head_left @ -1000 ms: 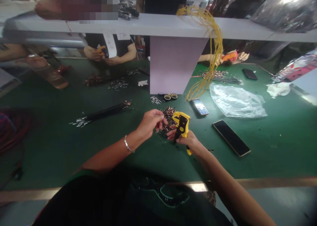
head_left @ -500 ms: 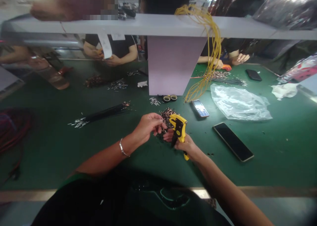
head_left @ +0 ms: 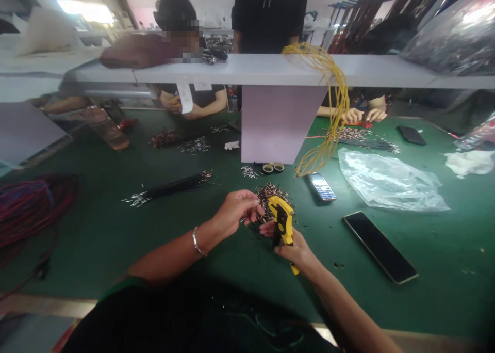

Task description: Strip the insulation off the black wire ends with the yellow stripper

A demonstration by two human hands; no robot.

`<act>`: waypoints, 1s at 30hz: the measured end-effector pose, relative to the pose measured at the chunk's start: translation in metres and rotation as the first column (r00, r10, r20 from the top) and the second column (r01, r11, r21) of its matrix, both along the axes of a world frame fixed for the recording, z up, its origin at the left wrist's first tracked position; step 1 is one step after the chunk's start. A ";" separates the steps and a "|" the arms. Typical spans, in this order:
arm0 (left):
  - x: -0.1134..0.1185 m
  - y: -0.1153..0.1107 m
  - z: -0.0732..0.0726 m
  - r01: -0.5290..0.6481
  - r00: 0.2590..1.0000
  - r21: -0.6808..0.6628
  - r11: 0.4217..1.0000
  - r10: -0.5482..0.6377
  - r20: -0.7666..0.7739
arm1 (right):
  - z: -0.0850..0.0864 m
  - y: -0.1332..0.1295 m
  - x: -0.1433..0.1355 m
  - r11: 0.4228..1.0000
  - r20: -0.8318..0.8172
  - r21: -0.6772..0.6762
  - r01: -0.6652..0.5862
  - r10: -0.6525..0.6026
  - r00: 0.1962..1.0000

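My left hand (head_left: pixel 240 211) is closed at the near left edge of a pile of small copper-coloured pieces (head_left: pixel 270 193), its thumb and fingertips pressed together. Whatever they pinch is too small to make out. My right hand (head_left: pixel 296 247) is wrapped round a yellow and black hand tool (head_left: pixel 284 219), whose head points away from me over the pile. The two hands are close together but apart. Left of them a bundle of black wires (head_left: pixel 170 188) lies on the green table (head_left: pixel 162 244).
Yellow wires (head_left: pixel 338 100) hang from the raised shelf (head_left: pixel 270 69). At the right lie a keypad phone (head_left: pixel 322 186), a large black phone (head_left: pixel 381 247) and a clear plastic bag (head_left: pixel 390 180). Red cables (head_left: pixel 34 208) are coiled at the left. Other people work across the table.
The camera view has tilted up and shifted left, so the scene sits lower and further right. My hands keep nearly the same pose by the pile. At the right, a person's hands have come closer together.
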State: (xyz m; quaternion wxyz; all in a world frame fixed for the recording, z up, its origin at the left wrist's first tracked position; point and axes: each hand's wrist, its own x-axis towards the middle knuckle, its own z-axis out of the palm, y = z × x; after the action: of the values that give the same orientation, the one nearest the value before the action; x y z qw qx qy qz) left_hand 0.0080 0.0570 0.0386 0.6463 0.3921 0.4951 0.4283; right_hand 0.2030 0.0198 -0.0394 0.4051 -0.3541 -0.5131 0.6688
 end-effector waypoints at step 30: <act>0.005 -0.005 0.006 0.066 0.995 -0.029 0.997 -0.068 -0.077 | 0.018 -0.003 0.011 0.994 0.111 -0.077 0.080 -0.071 0.991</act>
State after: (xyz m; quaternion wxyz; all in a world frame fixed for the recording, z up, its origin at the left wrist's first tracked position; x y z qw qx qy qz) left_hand 0.0127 0.0519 0.0447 0.6454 0.4165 0.5122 0.3843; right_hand 0.2141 0.0166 -0.0212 0.3869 -0.4251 -0.4931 0.6530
